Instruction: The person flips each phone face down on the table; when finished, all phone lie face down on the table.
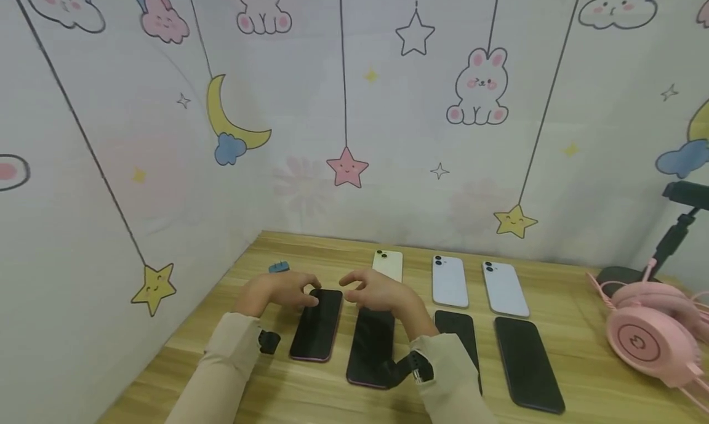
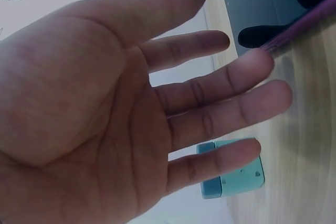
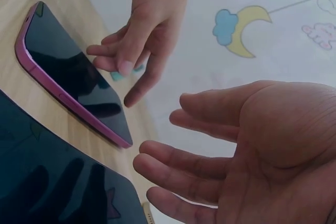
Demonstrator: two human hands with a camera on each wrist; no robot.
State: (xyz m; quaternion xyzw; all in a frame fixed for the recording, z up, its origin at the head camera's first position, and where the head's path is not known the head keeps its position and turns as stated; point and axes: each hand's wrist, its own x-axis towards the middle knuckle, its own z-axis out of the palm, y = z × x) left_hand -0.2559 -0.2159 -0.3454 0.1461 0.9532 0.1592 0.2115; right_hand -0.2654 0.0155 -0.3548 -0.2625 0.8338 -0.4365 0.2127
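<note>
Over the far end of a dark-screened phone with a pink edge hovers my left hand, its fingers loosely spread. In the left wrist view that palm holds nothing, and part of the phone shows beyond the fingertips. My right hand hangs above the far end of a second dark-screened phone, fingers relaxed and apart. Its palm is bare in the right wrist view, with the pink-edged phone lying screen up and the second phone nearer.
Behind the hands lie a cream phone and two white phones, backs up. Two more dark-screened phones lie at right, one partly behind the right sleeve. A small teal block sits far left; pink headphones stand far right.
</note>
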